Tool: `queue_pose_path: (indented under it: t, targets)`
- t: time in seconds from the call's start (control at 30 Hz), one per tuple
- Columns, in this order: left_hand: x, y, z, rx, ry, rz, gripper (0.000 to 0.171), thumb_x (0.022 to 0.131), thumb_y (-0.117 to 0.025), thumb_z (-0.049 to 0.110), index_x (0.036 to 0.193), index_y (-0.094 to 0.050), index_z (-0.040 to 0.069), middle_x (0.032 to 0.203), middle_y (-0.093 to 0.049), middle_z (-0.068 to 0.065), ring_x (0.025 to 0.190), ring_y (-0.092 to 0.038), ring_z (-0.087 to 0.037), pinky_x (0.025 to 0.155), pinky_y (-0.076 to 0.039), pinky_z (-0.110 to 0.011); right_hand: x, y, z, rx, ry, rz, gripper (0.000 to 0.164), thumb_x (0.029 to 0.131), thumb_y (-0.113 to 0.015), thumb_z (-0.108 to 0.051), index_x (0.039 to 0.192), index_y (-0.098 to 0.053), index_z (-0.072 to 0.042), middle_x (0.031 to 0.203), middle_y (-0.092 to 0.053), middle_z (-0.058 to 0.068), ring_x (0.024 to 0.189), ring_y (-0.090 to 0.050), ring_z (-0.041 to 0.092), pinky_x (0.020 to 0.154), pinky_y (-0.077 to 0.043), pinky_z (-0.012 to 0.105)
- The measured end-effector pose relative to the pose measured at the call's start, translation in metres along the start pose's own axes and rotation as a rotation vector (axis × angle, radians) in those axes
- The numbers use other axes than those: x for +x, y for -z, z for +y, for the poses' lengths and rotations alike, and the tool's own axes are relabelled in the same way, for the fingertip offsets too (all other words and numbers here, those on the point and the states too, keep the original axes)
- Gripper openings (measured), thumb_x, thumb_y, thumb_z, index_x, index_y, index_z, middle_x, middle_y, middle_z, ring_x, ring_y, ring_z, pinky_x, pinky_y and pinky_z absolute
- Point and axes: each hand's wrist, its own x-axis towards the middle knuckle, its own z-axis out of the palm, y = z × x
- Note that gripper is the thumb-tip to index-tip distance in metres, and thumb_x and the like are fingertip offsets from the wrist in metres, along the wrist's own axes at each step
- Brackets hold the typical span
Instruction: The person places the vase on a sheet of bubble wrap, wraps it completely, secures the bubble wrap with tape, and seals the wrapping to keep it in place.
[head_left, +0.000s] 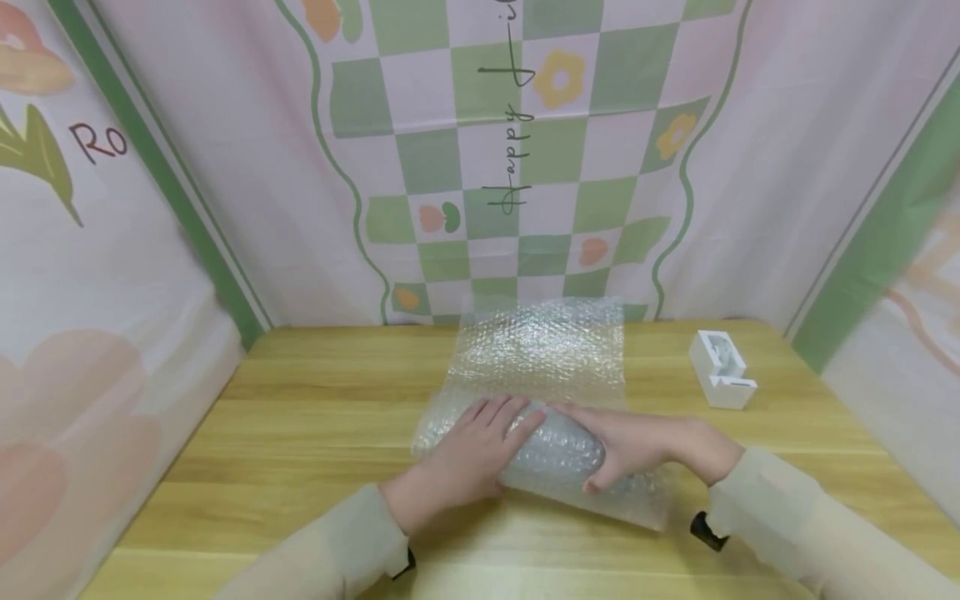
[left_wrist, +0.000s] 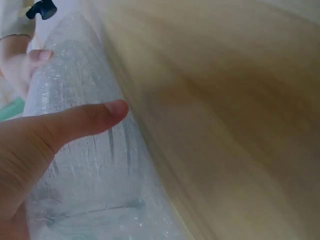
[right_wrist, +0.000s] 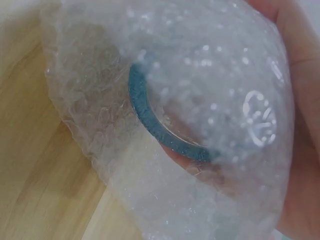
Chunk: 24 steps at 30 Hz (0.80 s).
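A sheet of bubble wrap (head_left: 540, 346) lies on the wooden table, partly rolled round a clear glass (left_wrist: 100, 165) lying on its side. Its ribbed wall shows through the film in the left wrist view. A bluish curved edge (right_wrist: 160, 132) of the glass appears inside the wrap's loose end in the right wrist view. My left hand (head_left: 474, 450) grips the roll's left part, fingers over the top and thumb along the near side. At the roll's right end, my right hand (head_left: 633, 437) holds it between thumb and fingers. The far part of the sheet extends flat towards the back.
A small white box (head_left: 720, 379) with a cut-out window stands at the back right of the wooden table (head_left: 322, 400). Behind the table hangs a printed curtain (head_left: 427, 100), with more fabric at both sides.
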Motion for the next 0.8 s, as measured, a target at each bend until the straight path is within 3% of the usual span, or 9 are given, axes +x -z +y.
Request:
queue_pose_path:
  t: [0.2,0.43,0.6,0.8]
  targets:
    - [0.0027,0.0012,-0.0034,-0.059,0.001,-0.009,0.124,0.065,-0.094,0.048,0.160,-0.025,0.009,0.156,-0.037,-0.018,0.138,-0.044,-0.032,0.114,-0.040,-0.044,0.0020,0.0018,0.0015,0.027,0.010,-0.018,0.116,0.072,-0.088,-0.025,0.160,-0.018,0.002,0.146,-0.047,0.022,0.122,-0.055,0.035,0.099,-0.050,0.056]
    - [0.0028,-0.0003,-0.0085,-0.144,-0.002,-0.010,0.123,0.064,-0.096,0.044,0.159,-0.025,0.011,0.155,-0.036,-0.017,0.139,-0.043,-0.034,0.114,-0.040,-0.047,0.0046,0.0032,0.0011,0.046,-0.019,-0.049,0.116,0.073,-0.087,-0.027,0.161,-0.016,0.001,0.150,-0.043,0.025,0.128,-0.050,0.039,0.105,-0.044,0.062]
    - [0.0043,0.0007,-0.0095,-0.157,-0.009,-0.002,0.122,0.064,-0.096,0.042,0.158,-0.026,0.011,0.155,-0.038,-0.017,0.139,-0.043,-0.036,0.114,-0.040,-0.048,0.0044,0.0050,0.0027,0.060,-0.031,-0.065,0.117,0.074,-0.087,-0.028,0.161,-0.014,0.002,0.155,-0.036,0.028,0.135,-0.045,0.043,0.110,-0.039,0.064]
    - [0.0047,0.0045,-0.0051,-0.160,0.011,-0.048,0.123,0.064,-0.095,0.045,0.160,-0.024,0.014,0.155,-0.037,-0.017,0.139,-0.042,-0.037,0.113,-0.040,-0.050,0.0029,0.0052,0.0034,0.093,-0.023,-0.083,0.115,0.072,-0.087,-0.025,0.161,-0.016,-0.002,0.149,-0.043,0.022,0.127,-0.050,0.035,0.104,-0.045,0.059]
